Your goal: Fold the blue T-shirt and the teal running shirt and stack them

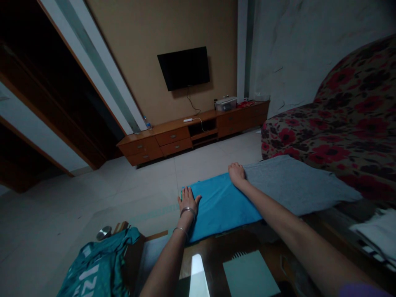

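A bright blue garment [224, 206], folded into a long flat shape, lies on a glass-topped table [213, 266]. Resting flat on its left end is my left hand [188, 200], fingers spread, with metal bangles at the wrist. My right hand [236, 173] is closed at the far edge of the blue garment, where it meets a grey garment [287, 183]. Its fingertips are hidden, though the fingers look curled onto the blue cloth. The grey garment stretches out to the right, partly behind my right forearm.
A crumpled teal garment with white print [99, 264] lies at the left, near a round metal object [104, 233]. White cloth [379, 233] sits at the right. A floral sofa [337, 136] stands on the right; a wooden TV cabinet [173, 138] lines the far wall.
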`<action>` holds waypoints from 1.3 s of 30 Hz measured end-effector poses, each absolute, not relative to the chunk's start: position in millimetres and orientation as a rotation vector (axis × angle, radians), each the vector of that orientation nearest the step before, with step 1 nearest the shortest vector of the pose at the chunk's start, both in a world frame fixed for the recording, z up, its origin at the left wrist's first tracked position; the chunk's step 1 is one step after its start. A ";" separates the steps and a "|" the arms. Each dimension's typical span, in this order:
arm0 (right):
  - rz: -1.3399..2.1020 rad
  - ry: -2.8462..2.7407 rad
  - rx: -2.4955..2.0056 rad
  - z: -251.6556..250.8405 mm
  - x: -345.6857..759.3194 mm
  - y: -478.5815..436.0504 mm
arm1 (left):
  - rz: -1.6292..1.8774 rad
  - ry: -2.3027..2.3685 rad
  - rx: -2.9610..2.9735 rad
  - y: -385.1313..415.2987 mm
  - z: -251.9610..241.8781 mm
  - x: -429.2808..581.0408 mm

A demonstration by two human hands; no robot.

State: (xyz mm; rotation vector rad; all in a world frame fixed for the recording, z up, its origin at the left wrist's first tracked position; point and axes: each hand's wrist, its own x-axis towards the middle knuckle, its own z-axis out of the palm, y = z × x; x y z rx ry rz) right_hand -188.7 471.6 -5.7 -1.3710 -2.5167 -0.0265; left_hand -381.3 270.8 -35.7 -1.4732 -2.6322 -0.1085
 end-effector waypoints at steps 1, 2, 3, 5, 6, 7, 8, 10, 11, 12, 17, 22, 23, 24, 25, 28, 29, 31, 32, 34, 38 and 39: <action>-0.030 -2.514 -1.337 -7.2 -192.6 460.8 | -0.118 -2.632 -1.476 270.9 -36.1 -381.6; -0.023 -2.516 -1.283 -10.8 -195.9 449.4 | -0.128 -2.633 -1.479 271.1 -36.8 -382.0; -0.002 -2.519 -1.222 -16.4 -197.9 438.4 | -0.138 -2.634 -1.484 271.2 -37.7 -382.6; 0.070 -2.514 -1.145 -31.1 -196.4 421.9 | -0.161 -2.638 -1.492 271.6 -39.6 -383.9; 0.108 -2.501 -1.147 -38.3 -192.5 417.6 | -0.175 -2.642 -1.497 272.0 -40.0 -384.3; 0.141 -2.484 -1.182 -44.1 -186.9 416.1 | -0.191 -2.648 -1.503 272.3 -39.9 -384.5; 0.166 -2.469 -1.234 -47.8 -180.0 416.6 | -0.208 -2.655 -1.507 272.6 -38.9 -384.3; 0.193 -2.444 -1.319 -48.4 -164.4 419.8 | -0.241 -2.675 -1.520 272.4 -34.3 -382.9; 0.194 -2.441 -1.329 -46.2 -156.8 420.4 | -0.257 -2.687 -1.527 271.4 -30.9 -381.6; 0.183 -2.441 -1.318 -43.2 -149.7 419.2 | -0.272 -2.700 -1.533 269.4 -27.3 -380.0; 0.064 -2.493 -1.091 -41.3 -118.4 387.4 | -0.251 -2.533 -1.712 237.8 -17.0 -367.8; 0.086 -2.599 -1.095 -49.0 -94.3 364.1 | -0.084 -2.488 -1.906 187.0 -18.6 -359.5; 0.081 -2.593 -1.106 -47.8 -90.9 360.9 | -0.056 -2.523 -1.897 177.0 -16.7 -359.0; 0.070 -2.586 -1.096 -46.3 -87.6 356.5 | -0.034 -2.550 -1.889 166.5 -13.9 -358.9; 0.056 -2.577 -1.067 -45.2 -84.3 350.5 | -0.014 -2.571 -1.879 155.3 -10.4 -359.4; 0.061 -2.535 -0.905 -47.3 -70.0 321.7 | 0.003 -2.629 -1.812 113.6 0.3 -365.2; 0.098 -2.518 -0.852 -50.0 -62.7 308.9 | -0.001 -2.652 -1.766 96.2 3.4 -368.9; 0.216 -2.499 -0.759 -57.2 -44.0 279.5 | -0.003 -2.697 -1.655 56.2 8.7 -378.6; 0.289 -2.503 -0.730 -60.9 -33.2 263.5 | -0.006 -2.722 -1.576 34.2 11.5 -384.7; 0.437 -2.516 -0.719 -67.2 -12.2 231.1 | -0.071 -2.777 -1.346 -10.9 18.5 -399.7; 0.600 -2.487 -0.763 -70.3 13.6 179.4 | -0.398 -2.845 -0.837 -83.5 42.7 -437.2; 0.619 -2.467 -0.771 -68.9 16.0 171.6 | -0.459 -2.852 -0.795 -94.0 50.6 -444.7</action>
